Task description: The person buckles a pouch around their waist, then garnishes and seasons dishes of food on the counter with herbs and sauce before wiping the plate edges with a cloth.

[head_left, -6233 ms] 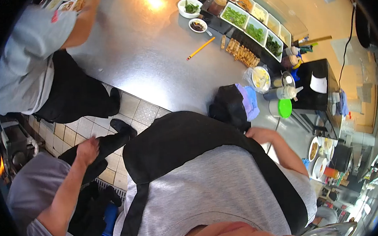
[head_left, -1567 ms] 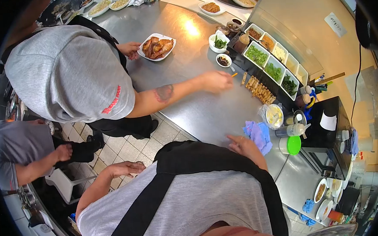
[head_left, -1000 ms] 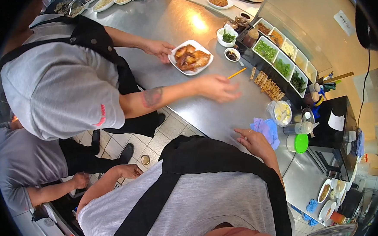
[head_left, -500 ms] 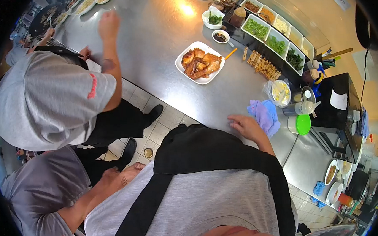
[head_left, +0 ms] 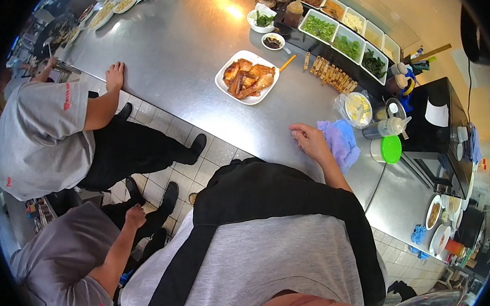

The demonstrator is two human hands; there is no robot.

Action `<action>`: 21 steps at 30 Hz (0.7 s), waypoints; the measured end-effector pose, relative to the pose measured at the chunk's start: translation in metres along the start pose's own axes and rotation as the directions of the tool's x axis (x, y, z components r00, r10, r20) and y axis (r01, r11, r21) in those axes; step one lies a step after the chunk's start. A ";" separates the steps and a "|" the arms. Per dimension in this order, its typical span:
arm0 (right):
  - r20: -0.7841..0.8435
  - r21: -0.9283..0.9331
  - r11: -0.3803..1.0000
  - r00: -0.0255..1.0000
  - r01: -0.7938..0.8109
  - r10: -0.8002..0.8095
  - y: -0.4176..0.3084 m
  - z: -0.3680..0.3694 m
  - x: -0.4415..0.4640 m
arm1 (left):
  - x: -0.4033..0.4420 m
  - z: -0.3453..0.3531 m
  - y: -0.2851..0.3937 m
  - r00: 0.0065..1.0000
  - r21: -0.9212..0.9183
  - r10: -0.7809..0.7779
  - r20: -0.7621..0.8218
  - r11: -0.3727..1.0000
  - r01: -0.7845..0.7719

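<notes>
My right hand (head_left: 311, 142) rests at the near edge of the steel counter (head_left: 208, 107), its fingers loosely bent and nothing in them. Just right of it lies a crumpled purple and blue cloth (head_left: 341, 142). My left hand is out of view. Farther up the counter, a square white dish (head_left: 222, 87) holds browned roast poultry pieces (head_left: 249, 78). Touching or very near its right side is a yellow pencil (head_left: 288, 62). Beyond the dish stand a white bowl of green leaves (head_left: 262, 20) and a small bowl of dark sauce (head_left: 273, 41).
Trays of toppings (head_left: 343, 40) line the right, above a row of wooden clips (head_left: 333, 74). Closer are a squeeze bottle (head_left: 384, 127), a green-lidded tub (head_left: 390, 149) and a black oven (head_left: 436, 113). Two co-workers (head_left: 41, 126) (head_left: 66, 259) stand at the left.
A co-worker set the poultry dish on the counter, let go and moved away left, one hand now at the counter edge. My left hand has left the view; my right hand stays near the cloth.
</notes>
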State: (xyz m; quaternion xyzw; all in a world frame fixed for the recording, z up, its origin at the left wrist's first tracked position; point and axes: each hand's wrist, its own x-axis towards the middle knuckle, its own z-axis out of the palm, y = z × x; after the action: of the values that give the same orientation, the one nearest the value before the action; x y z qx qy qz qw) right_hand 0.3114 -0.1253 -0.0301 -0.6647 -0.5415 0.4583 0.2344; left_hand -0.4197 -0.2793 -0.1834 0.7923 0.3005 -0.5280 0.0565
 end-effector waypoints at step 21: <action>-0.063 0.197 0.968 0.988 0.153 -0.143 0.048 0.004 -0.001 | 0.036 -0.181 0.214 0.966 -0.968 -0.249 0.070 0.217 0.126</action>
State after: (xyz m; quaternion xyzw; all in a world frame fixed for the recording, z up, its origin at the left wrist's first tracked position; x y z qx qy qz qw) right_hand 0.3326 -0.1416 -0.0707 -0.6059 -0.5347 0.4760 0.3470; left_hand -0.1506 -0.3651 -0.1843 0.5724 0.6564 -0.1937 0.4516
